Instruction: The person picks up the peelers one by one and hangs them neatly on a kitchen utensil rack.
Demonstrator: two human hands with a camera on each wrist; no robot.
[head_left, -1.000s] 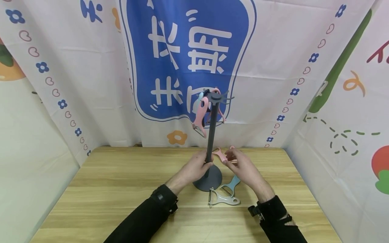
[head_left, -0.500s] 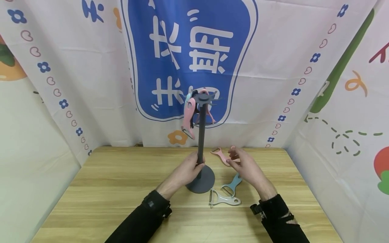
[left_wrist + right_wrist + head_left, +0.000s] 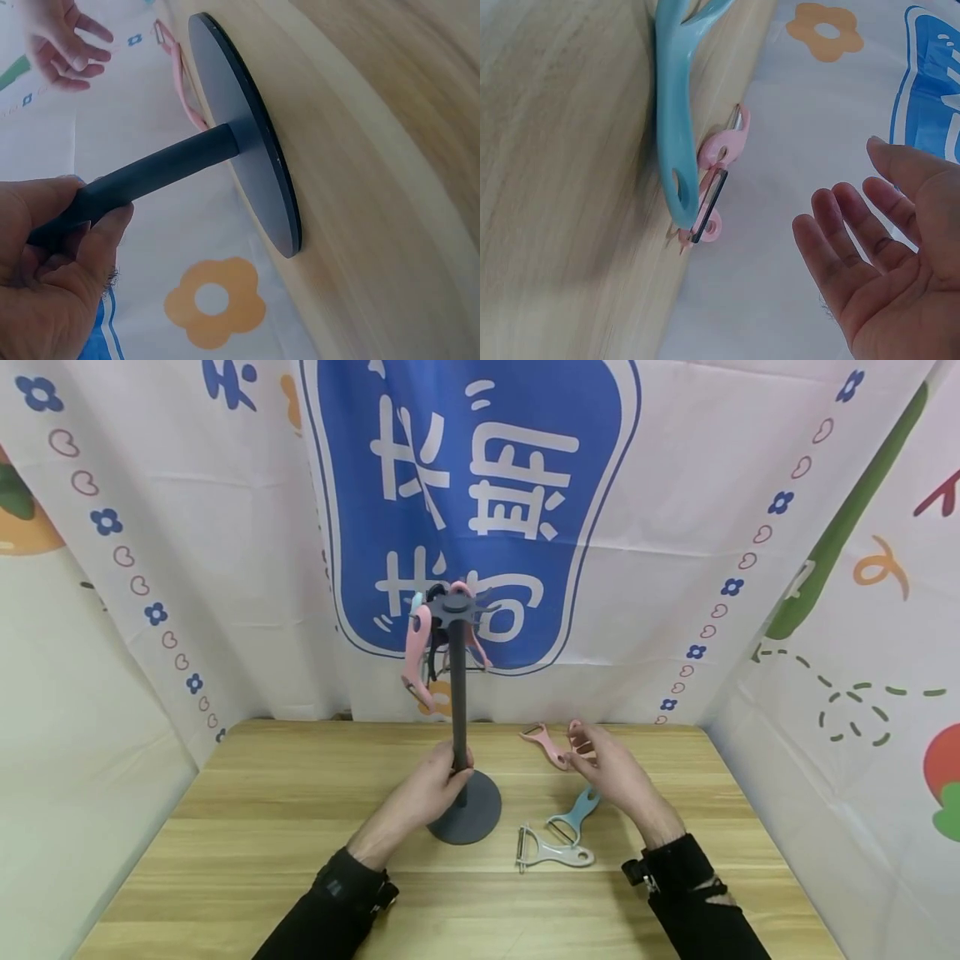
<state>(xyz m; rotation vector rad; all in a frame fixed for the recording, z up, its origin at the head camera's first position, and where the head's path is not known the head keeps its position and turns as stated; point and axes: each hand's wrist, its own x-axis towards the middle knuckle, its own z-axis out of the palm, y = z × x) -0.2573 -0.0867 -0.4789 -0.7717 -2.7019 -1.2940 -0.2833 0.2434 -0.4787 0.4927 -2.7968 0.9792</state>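
Note:
My left hand (image 3: 420, 789) grips the lower pole of a dark grey hook stand (image 3: 458, 702), thumb and fingers wrapped round it in the left wrist view. Its round base (image 3: 244, 142) is close against the tabletop. Peelers hang from the hooks on the stand's left and back, among them a pink peeler (image 3: 417, 652). My right hand (image 3: 611, 772) hovers with relaxed fingers and holds nothing. Beside its fingertips lies another pink peeler (image 3: 547, 747); a further pink one is partly hidden behind the hand. Nearer me are a light blue peeler (image 3: 579, 814) and a white peeler (image 3: 555, 853).
The wooden table (image 3: 285, 827) carries the stand and the loose peelers. A printed cloth (image 3: 682, 510) hangs along its back edge, with more cloth at both sides.
My left hand has moved the stand to the left and slightly toward me, away from the loose peelers. The right hand has shifted only slightly to the right.

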